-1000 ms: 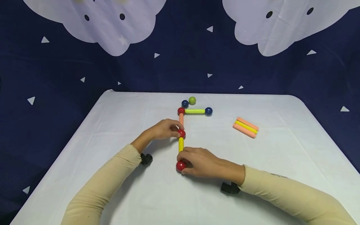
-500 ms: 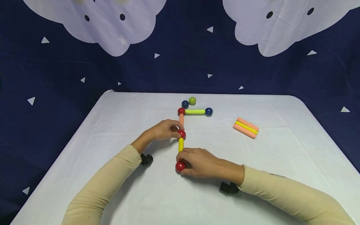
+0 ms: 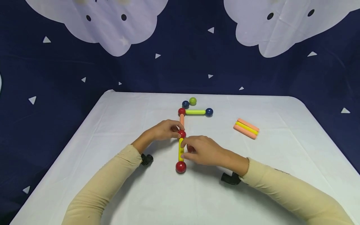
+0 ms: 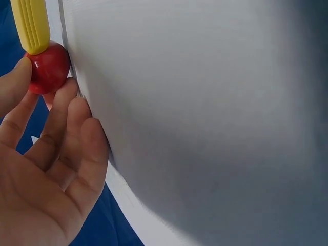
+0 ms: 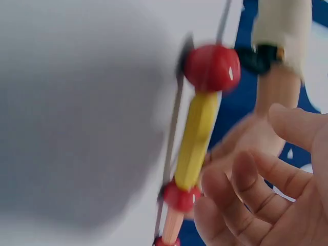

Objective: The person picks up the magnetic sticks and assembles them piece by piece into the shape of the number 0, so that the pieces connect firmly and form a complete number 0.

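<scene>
Mid-table [image 3: 163,178], left fingers [image 4: 54,123] pinch a glossy red ball [image 4: 50,70], right fingers [image 5: 261,196] parted near its ridged yellow rod [image 4: 32,25].

Long beige sleeves [image 3: 104,184], black wrist-worn cameras [image 3: 147,159]

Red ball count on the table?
3. The far red ball meets the lime rod; the left hand pinches the middle red ball; the near red ball ends the yellow rod. None appears fully hidden.

The right hand [image 3: 205,150] blocks the yellow rod's [image 3: 180,149] right; its left is free.
</scene>
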Motion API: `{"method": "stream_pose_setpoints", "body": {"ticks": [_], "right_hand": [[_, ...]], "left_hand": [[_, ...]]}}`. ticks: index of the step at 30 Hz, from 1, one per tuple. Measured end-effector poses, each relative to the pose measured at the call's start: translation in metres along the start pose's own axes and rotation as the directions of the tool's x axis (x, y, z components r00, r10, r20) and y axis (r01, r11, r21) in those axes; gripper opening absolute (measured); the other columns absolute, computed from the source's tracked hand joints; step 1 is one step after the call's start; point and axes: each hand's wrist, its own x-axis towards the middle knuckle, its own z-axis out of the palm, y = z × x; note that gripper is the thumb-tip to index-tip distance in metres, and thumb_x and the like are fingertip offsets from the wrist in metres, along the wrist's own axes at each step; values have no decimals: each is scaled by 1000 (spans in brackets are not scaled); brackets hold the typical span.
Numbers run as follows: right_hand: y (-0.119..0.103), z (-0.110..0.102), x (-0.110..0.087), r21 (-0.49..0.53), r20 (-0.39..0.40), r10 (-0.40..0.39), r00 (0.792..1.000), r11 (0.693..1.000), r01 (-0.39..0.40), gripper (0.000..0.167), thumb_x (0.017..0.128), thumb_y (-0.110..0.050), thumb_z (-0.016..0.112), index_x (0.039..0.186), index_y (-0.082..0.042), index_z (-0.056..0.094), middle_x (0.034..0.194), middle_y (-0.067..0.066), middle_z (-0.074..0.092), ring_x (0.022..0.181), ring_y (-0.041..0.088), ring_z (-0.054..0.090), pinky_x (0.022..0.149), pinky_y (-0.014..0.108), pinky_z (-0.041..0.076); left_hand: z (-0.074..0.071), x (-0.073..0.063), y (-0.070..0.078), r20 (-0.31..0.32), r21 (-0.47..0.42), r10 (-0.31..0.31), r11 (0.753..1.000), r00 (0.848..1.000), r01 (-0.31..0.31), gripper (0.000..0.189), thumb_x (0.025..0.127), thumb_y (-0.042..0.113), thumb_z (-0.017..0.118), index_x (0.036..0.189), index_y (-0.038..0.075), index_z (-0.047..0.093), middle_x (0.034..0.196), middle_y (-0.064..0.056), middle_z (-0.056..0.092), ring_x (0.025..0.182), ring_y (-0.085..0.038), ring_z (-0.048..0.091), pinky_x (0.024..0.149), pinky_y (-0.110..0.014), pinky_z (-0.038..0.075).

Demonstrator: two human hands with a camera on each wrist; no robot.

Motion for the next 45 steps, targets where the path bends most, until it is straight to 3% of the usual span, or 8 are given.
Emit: {"method": "stream_pose_setpoints", "body": {"ticks": [9,17,20,25,30,36,41,45], "right_hand": [[31,-18,4,-5,-81,77,994,997,-78,25,89,-21,71,111,-7,69,80,-1,65,70,11,54,66,25,46],[75,-49,-36,-72,-122,234,964,967,-244,26,89,-17,70,113,-6,69,87,2,68,76,14,59,70,31,48],[87,-60,-53,-121,-159,273,949,949,-293,27,89,-16,71,113,-4,69,89,4,68,77,17,60,69,33,47],[105,-67,-69,-212,-191,310,931,914,-347,25,88,-12,69,112,-3,69,90,8,65,77,20,58,65,35,46],[124,-65,-82,-290,-234,356,905,863,-415,20,90,-13,68,106,-3,73,84,11,61,68,20,54,53,34,43],[129,-61,-85,-326,-267,329,906,854,-406,12,85,-6,71,95,-7,76,83,12,61,66,23,56,50,38,46],[130,-55,-82,-286,-277,321,906,872,-397,6,89,-9,70,84,-8,68,79,8,59,66,22,54,52,35,42],[130,-51,-79,-276,-279,326,903,873,-401,6,90,-9,69,92,-4,68,85,11,63,68,24,58,54,39,46]], "left_hand": [[0,0,-3,-12,8,1,1000,1000,-1,22,92,15,69,114,14,68,107,-8,74,95,-18,65,81,-27,50],[3,-6,3,-42,159,31,987,999,-24,37,93,20,69,129,16,64,118,-9,70,95,-19,65,85,-30,54],[6,-16,7,-102,221,52,975,993,-28,39,92,20,69,131,17,64,118,-8,69,96,-20,64,86,-33,53],[14,-48,15,-157,315,140,945,978,-85,32,91,16,71,122,21,70,110,-1,69,95,-16,62,85,-34,53],[29,-73,23,-47,321,215,928,976,-189,29,88,19,75,117,20,72,102,5,69,87,-11,60,78,-26,51],[41,-81,24,113,238,145,957,983,-169,37,91,24,72,127,21,67,104,8,70,89,-9,59,84,-27,50],[45,-80,22,145,153,133,976,981,-155,33,91,20,71,124,19,68,103,7,72,89,-8,59,83,-25,50],[45,-80,22,142,84,115,988,983,-128,30,90,17,72,120,18,70,99,7,73,88,-8,59,79,-22,51]]}}
